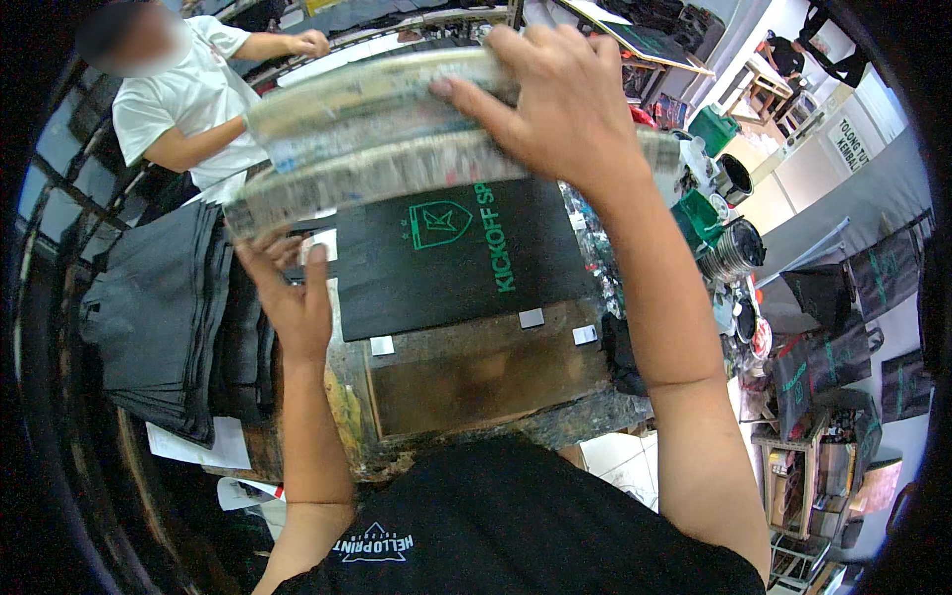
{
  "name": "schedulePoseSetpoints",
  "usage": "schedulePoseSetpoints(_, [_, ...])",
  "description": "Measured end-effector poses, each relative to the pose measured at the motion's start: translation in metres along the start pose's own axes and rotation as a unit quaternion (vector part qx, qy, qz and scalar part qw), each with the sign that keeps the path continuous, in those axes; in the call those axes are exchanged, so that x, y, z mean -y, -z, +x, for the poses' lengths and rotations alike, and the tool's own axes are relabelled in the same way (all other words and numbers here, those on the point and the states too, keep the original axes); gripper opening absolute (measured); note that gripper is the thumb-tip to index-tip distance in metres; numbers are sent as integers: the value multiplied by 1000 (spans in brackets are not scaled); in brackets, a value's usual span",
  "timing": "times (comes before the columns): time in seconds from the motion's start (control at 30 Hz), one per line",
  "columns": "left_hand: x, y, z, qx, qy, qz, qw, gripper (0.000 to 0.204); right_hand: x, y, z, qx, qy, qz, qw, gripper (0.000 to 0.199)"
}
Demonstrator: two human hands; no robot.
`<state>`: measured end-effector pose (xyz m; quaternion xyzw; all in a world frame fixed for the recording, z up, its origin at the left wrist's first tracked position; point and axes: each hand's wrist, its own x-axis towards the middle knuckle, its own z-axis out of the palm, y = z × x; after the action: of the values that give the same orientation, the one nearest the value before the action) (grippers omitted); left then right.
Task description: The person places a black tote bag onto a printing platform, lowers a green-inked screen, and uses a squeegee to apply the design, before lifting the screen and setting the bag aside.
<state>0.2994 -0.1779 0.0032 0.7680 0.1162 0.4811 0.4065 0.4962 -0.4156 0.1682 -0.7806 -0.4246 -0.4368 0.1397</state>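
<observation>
The person is lifting a big printing screen frame up off a black cloth that is lying flat on a stained wooden tabletop. The frame is tilting, with its far side high and its near edge hanging just above the black cloth. The frame could slip and drop back down, because it is wide and only two hands are holding it at the edges. If it is falling back onto the black cloth, it could smear the fresh green shield and letters printed there. The wet-looking frame could also slide out of the fingers, since its rim is looking messy with old paint. The right hand is gripping the top edge of the frame, above the black cloth, with fingers spreading over the rim. The left hand is holding the lower left corner of the frame from under it, just to the left of the black cloth, with the thumb pointing up. So the frame is sitting between the two hands, right over the black cloth. A pile of dark folded cloths is lying to the left of the black cloth. Another person in a white shirt is standing beyond the black cloth, on the far left. Green and black paint tubs are sitting to the right of the black cloth.
</observation>
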Motion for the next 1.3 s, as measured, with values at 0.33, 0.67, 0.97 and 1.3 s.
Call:
schedulePoseSetpoints(0.33, [53,-17,-106,258,217,326,883,86,-24,5,59,148,-51,36,987,79])
schedulePoseSetpoints(0.67, [50,40,42,159,75,114,978,37,-21,4,63,129,-46,20,990,74])
schedulePoseSetpoints(0.97, [29,243,188,103,241,107,959,37,-24,-3,49,64,-24,-9,998,74])
schedulePoseSetpoints(1.3, [149,444,185,-76,264,340,900,41,-19,-2,51,67,-55,34,996,65])
